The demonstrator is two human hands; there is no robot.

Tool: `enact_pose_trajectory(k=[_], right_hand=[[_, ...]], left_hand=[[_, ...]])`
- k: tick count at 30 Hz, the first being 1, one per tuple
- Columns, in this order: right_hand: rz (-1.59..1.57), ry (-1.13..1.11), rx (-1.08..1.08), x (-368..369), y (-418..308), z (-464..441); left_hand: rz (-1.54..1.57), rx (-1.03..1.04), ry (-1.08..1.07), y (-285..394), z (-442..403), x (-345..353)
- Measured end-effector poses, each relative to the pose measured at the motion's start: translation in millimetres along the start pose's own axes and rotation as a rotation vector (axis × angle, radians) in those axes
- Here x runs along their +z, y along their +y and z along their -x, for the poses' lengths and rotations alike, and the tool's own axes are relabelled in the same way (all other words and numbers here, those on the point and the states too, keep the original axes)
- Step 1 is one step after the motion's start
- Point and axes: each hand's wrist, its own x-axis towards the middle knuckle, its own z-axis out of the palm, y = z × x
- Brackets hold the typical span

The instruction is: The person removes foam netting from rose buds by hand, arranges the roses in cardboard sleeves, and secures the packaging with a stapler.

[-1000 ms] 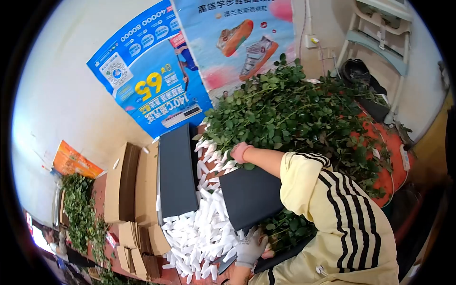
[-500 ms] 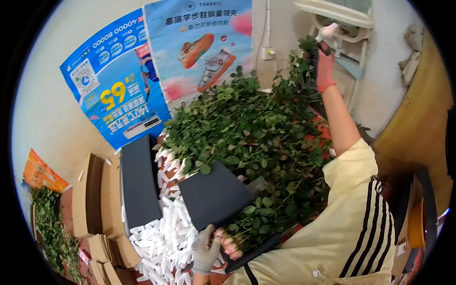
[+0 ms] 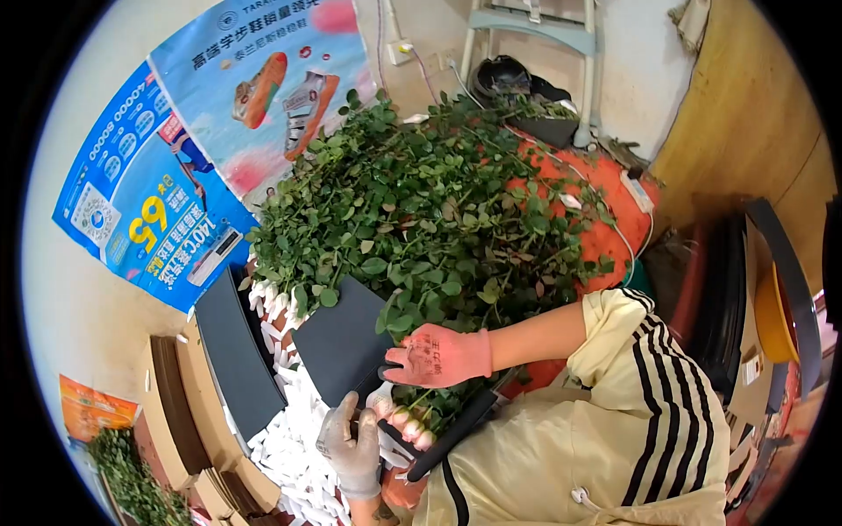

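Note:
My right hand, in a pinkish-red glove with dark finger parts, is closed on a rose; its pale, sleeve-covered bud points down toward my left hand. My left hand, in a whitish glove, is beside that bud, thumb and fingers apart, apparently holding nothing. Several pink rose heads lie in a row just right of the left hand, on a dark wrapping with a rolled black edge. A black sheet lies slanted just above both hands.
A big heap of leafy rose stems covers the red table. White foam sleeves pile up at left, beside a long black box and cardboard pieces. A white cable and a ladder-like stand are behind.
My right hand has come down from the upper right, bringing the rose to the row of rose heads. My left hand has shifted slightly away from the black sheet's corner. The camera view has turned.

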Motion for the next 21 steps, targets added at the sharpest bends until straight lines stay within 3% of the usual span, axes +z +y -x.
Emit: enact_pose_trajectory(k=[2,4,9,11,14,18,20,21], right_hand=[[-0.826,0.003,0.194,-0.3,-21.9,-1.7],[-0.806,0.029,0.195,-3.8,-25.8,-3.3],[-0.69,0.034,0.218,-6.9,-32.5,-5.4],[-1.014,-0.099,0.165,-18.6,-9.7,-10.2],[-0.993,0.033,0.245,-12.1,-22.6,-12.1],[-1.141,0.087,0.233,-8.6,-14.6,-5.0],[-1.279,-0.019,0.251,1.7,12.0,-1.2],[-1.371,-0.123,0.307,9.4,38.9,-3.7]], left_hand=[[0.036,-0.08,-0.03,-5.8,8.1,1.0],[-0.127,-0.015,-0.086,-9.5,13.3,-0.4],[-0.13,-0.056,-0.08,-32.1,26.8,10.8],[-0.069,-0.157,-0.139,-32.2,29.7,11.3],[-0.165,-0.317,-0.238,-6.4,21.8,7.7],[-0.01,-0.322,-0.118,-23.9,32.5,13.3],[-0.031,-0.301,-0.184,-34.2,37.5,4.2],[-0.054,-0.126,-0.096,-33.2,37.3,5.2]])
